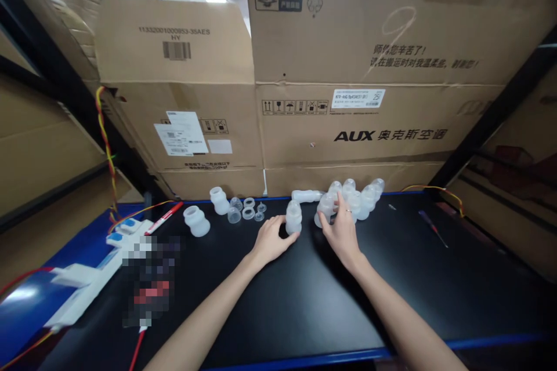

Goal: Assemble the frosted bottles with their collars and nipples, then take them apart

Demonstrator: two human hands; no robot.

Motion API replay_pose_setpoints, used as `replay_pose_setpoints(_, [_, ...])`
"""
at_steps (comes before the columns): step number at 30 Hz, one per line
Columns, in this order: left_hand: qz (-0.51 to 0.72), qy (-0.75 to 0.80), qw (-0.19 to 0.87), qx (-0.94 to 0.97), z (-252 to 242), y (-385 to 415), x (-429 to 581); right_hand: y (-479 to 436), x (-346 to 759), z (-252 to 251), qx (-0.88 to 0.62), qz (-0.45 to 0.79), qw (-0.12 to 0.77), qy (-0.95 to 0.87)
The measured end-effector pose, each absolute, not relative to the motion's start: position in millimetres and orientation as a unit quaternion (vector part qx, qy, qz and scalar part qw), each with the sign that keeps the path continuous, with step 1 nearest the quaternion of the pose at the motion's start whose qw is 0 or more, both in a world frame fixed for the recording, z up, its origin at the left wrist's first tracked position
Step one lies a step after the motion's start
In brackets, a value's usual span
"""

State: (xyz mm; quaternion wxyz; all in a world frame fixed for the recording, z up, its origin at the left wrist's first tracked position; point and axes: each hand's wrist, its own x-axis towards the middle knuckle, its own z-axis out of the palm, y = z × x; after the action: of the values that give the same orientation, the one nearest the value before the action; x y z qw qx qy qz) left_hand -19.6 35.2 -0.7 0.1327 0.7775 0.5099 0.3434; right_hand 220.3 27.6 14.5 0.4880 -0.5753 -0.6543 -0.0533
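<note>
My left hand [272, 239] has its thumb and fingers round the base of a small frosted baby bottle [294, 214], which stands upright on the black table. My right hand [343, 235] is closed round another baby bottle [322, 213], thumb on its left side and index finger stretched along the right; the palm hides part of it. This one stands at the front left of a cluster of several similar capped bottles [369, 200]. A white bottle [307, 196] lies on its side behind the gap between my hands.
To the left stand two open bottle bodies [197, 222] [220, 202], with clear caps [234, 214], rings [248, 213] and nipples [260, 212] beside them. A power strip [87, 284] and red marker [164, 218] lie at far left, a screwdriver [433, 228] at right. Cardboard [348, 151] walls the back.
</note>
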Motion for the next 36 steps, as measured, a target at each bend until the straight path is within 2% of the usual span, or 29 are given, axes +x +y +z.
replay_pose_setpoints(4, [0.374,0.548,0.119,0.739,-8.8,41.7,-26.7,24.5,219.2,19.1,-0.594,-0.045,0.483,-0.643])
replay_pose_setpoints(8, [0.383,0.557,0.077,0.733,-12.5,46.2,-31.0,19.7,216.8,28.0,-0.600,-0.091,0.469,-0.642])
replay_pose_setpoints(13, [0.364,0.527,0.072,0.765,-11.3,45.6,-32.1,7.2,204.8,32.4,-0.513,-0.155,0.486,-0.690])
replay_pose_setpoints(15, [0.352,0.506,0.079,0.783,-9.6,43.2,-31.0,0.0,194.8,28.1,-0.455,-0.113,0.444,-0.764])
replay_pose_setpoints(18, [0.344,0.479,0.065,0.805,-6.6,41.2,-32.5,-7.2,176.7,17.1,-0.423,-0.043,0.325,-0.845])
replay_pose_setpoints(22, [0.355,0.495,0.007,0.793,-0.2,45.4,-47.6,-2.7,154.3,7.7,-0.478,-0.031,0.185,-0.858])
replay_pose_setpoints(26, [0.346,0.549,-0.070,0.757,8.7,51.7,-71.2,7.1,139.1,12.0,-0.530,-0.036,0.090,-0.842])
replay_pose_setpoints(30, [0.285,0.642,-0.105,0.704,15.6,54.4,-86.9,8.4,135.5,17.0,-0.576,-0.029,0.053,-0.815])
replay_pose_setpoints(36, [0.170,0.735,0.002,0.657,21.2,53.3,-88.1,9.2,147.9,15.8,-0.612,-0.029,0.052,-0.789])
